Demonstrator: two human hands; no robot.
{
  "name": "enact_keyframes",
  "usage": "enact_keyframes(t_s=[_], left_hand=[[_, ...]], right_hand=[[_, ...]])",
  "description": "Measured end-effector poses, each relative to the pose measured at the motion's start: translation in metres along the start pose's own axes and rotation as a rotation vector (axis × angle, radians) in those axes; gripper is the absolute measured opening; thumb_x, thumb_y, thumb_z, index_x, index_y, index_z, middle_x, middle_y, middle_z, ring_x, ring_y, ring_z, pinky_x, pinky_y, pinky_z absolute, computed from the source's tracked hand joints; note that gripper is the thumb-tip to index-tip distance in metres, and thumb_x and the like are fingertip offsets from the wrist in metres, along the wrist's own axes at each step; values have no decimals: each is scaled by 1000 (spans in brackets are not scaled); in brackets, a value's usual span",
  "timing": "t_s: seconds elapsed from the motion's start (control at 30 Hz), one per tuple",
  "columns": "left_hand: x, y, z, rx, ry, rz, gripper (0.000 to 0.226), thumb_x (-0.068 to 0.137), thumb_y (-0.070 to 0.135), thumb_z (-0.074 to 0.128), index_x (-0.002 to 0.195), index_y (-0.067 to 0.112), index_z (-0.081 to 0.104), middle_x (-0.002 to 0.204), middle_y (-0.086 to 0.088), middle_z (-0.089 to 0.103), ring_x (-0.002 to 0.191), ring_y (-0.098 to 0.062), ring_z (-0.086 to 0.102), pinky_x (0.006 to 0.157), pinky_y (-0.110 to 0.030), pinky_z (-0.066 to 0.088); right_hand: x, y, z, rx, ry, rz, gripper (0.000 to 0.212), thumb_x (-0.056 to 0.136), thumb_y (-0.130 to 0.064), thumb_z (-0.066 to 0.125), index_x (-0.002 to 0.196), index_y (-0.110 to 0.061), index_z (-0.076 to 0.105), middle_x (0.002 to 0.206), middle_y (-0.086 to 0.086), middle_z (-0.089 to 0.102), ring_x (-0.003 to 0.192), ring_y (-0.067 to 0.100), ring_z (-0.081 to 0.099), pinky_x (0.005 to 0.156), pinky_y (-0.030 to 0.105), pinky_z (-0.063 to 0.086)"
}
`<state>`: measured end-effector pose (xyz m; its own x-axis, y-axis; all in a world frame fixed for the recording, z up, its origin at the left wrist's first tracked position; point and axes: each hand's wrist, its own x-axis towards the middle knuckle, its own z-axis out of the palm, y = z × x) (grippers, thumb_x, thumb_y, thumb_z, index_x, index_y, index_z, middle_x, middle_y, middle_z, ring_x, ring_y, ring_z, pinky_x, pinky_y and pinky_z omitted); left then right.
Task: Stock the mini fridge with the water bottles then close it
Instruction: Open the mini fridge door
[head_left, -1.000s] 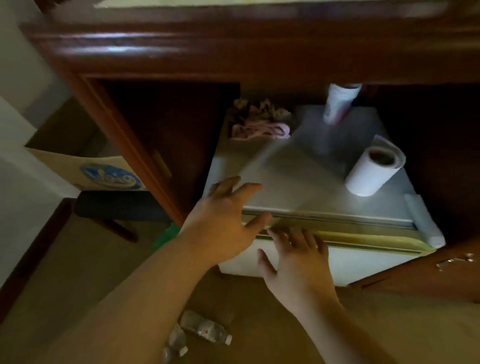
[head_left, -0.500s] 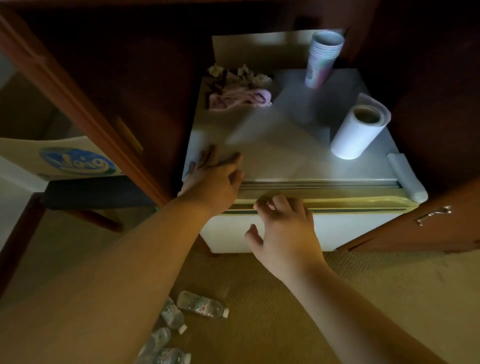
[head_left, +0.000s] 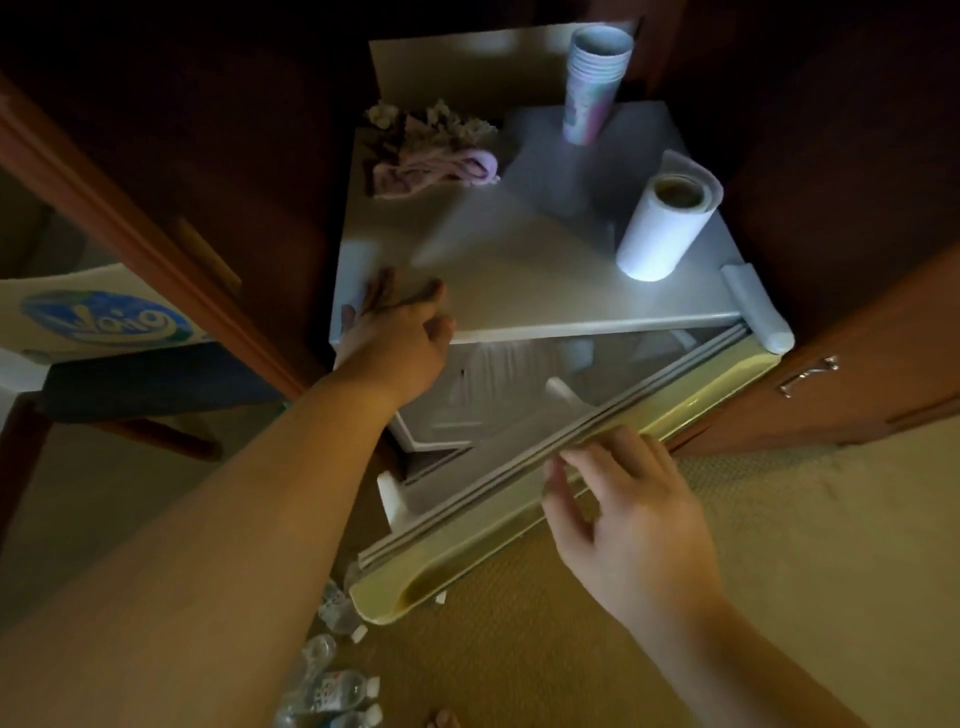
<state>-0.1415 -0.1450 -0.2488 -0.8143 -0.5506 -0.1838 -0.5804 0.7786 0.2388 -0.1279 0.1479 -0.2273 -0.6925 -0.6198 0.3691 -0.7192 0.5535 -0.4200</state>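
Below, nearer the left hand (head_left: 395, 348), clear plastic water bottles (head_left: 337, 691) lie sideways; it rests open on the white mini fridge (head_left: 519, 291), while the right hand (head_left: 634, 525) touches its yellowed door (head_left: 701, 395), fingers loose.

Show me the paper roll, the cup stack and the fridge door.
paper roll (head_left: 657, 239), head view, white side
cup stack (head_left: 592, 93), head view, outer wall
fridge door (head_left: 693, 401), head view, yellowish top edge

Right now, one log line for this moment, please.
door: part open | left hand: on fridge top | right hand: touches door edge | bottles: on floor
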Motion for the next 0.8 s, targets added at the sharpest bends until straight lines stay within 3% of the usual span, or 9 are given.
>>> enact_keyframes(t_s=[0.07,0.1,0.17,0.2,0.27,0.37,0.47,0.63,0.8], left_hand=[[-2,4,1,-12,7,-20,54,102,48,36,156,45,31,171,-10,11,157,-31,6,122,-59,12],[-4,5,1,-10,23,-24,54,102,47,37,156,45,32,171,-10,11,157,-31,6,122,-59,12],[-8,6,3,13,62,-15,53,103,46,36,156,44,32,171,-10,12,157,-31,7,123,-58,11],[-8,5,4,27,70,-7,53,104,45,35,156,43,31,171,-10,12,157,-32,7,123,-58,12],[-9,7,3,46,55,-9,54,103,44,31,157,42,28,170,-11,11,157,-33,7,123,-59,13],[-13,24,-2,30,30,-78,53,104,36,31,157,36,30,169,-13,14,156,-35,9,124,-59,11],[-26,52,2,55,79,-7,52,104,42,34,155,36,34,168,-8,20,156,-31,13,126,-54,7],[-33,68,12,77,4,87,60,103,57,31,160,45,15,172,2,-3,158,-23,-6,127,-47,0],[-29,61,23,129,13,109,64,101,63,29,160,44,13,172,2,-6,158,-27,-5,127,-50,4]], right_hand=[[13,0,-4,-50,-21,96,35,93,-35,64,120,-13,68,116,10,60,108,28,57,86,45,55],[20,0,-2,-85,-77,194,51,93,-43,63,137,-16,57,134,15,53,126,33,50,100,49,51],[29,2,5,-113,-199,438,84,94,-57,57,160,-22,17,165,18,14,154,38,13,120,53,24],[32,5,9,-103,-236,540,95,95,-61,53,162,-21,-2,169,18,-6,157,38,-4,123,53,12],[30,12,17,-113,-263,643,104,98,-62,46,158,-11,-21,165,22,-25,154,38,-19,125,50,-1],[17,22,18,-127,-270,649,100,102,-53,43,155,2,-22,162,26,-30,152,38,-26,123,43,-13],[5,34,9,-93,-304,652,96,104,-43,45,154,3,-22,161,25,-34,151,38,-29,121,39,-17],[-18,59,-14,-193,-420,551,91,106,-43,37,153,2,-26,160,23,-38,150,37,-32,122,41,-15],[-33,81,-49,-257,-501,554,92,103,-36,44,156,-9,-26,163,13,-34,152,29,-28,126,41,-6]])
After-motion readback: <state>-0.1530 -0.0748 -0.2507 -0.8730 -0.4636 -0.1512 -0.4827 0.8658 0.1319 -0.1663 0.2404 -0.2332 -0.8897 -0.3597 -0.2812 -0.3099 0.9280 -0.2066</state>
